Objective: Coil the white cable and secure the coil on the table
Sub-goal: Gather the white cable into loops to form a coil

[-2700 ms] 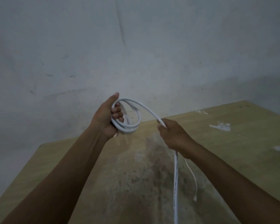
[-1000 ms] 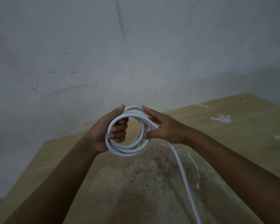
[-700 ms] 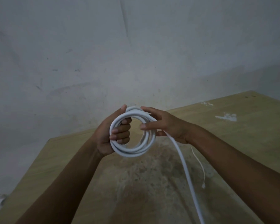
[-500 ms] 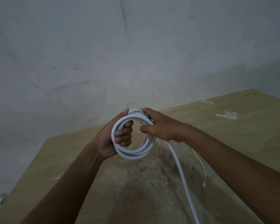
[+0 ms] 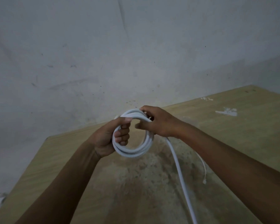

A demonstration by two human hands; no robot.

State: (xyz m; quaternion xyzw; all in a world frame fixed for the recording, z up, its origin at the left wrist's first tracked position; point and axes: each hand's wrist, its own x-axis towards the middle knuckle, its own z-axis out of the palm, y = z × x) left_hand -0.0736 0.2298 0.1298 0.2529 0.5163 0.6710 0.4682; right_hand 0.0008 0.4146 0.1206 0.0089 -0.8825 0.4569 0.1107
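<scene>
Now the right hand [image 5: 158,123] has closed over the coil [image 5: 132,143] top, left hand [image 5: 108,138] still gripping it.

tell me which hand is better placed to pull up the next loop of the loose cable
The right hand, probably. It sits at the top of the coil, where the loose cable trails down beneath it. The left hand is curled through the coil, holding the loops together.

Dim flat light, soft shadows, slight blur (edges bowed)
</scene>
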